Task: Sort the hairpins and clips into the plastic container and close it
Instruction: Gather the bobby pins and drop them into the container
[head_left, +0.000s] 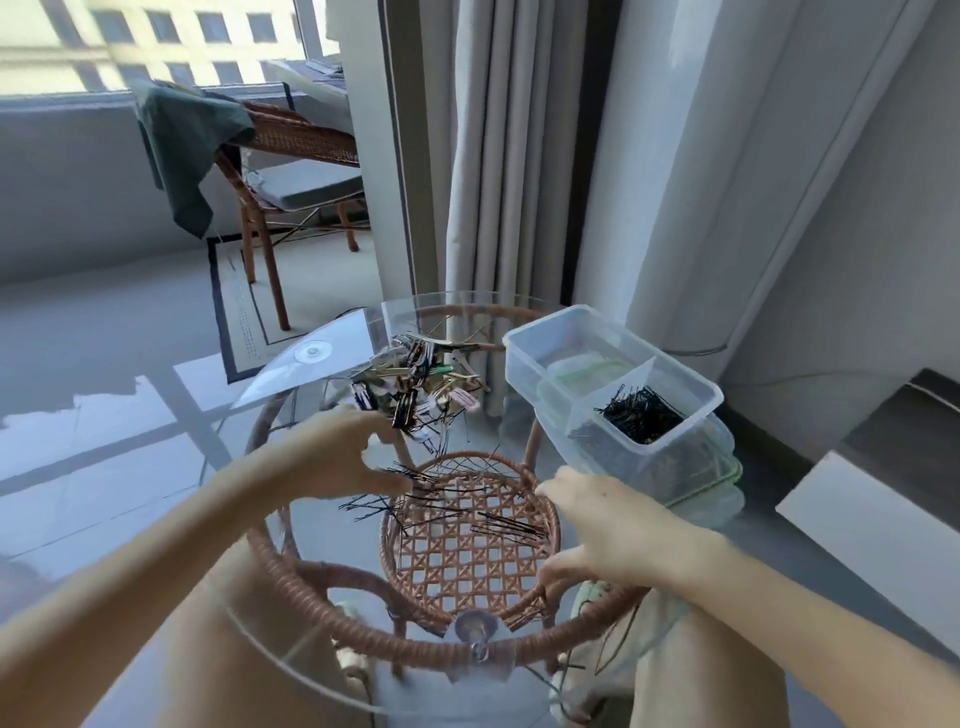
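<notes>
A clear plastic container (540, 345) with a divider stands at the right of the round glass table (332, 358). Its near compartment holds a heap of black hairpins (641, 413); the far compartment looks empty. A pile of mixed colourful clips (415, 384) lies mid-table. Loose black hairpins (441, 499) are scattered nearer to me. My left hand (345, 454) rests on the glass at the loose pins, its thumb and fingers pinching a few of them. My right hand (608, 525) hovers near the container's front, fingers curled, nothing visible in it.
The glass top sits on a rattan frame (363, 629), with a woven lower shelf (467, 551) visible through it. The container stands on its lid (717, 493), green-trimmed. A curtain (498, 182) hangs behind. A rattan chair (291, 156) with a green cloth stands far left.
</notes>
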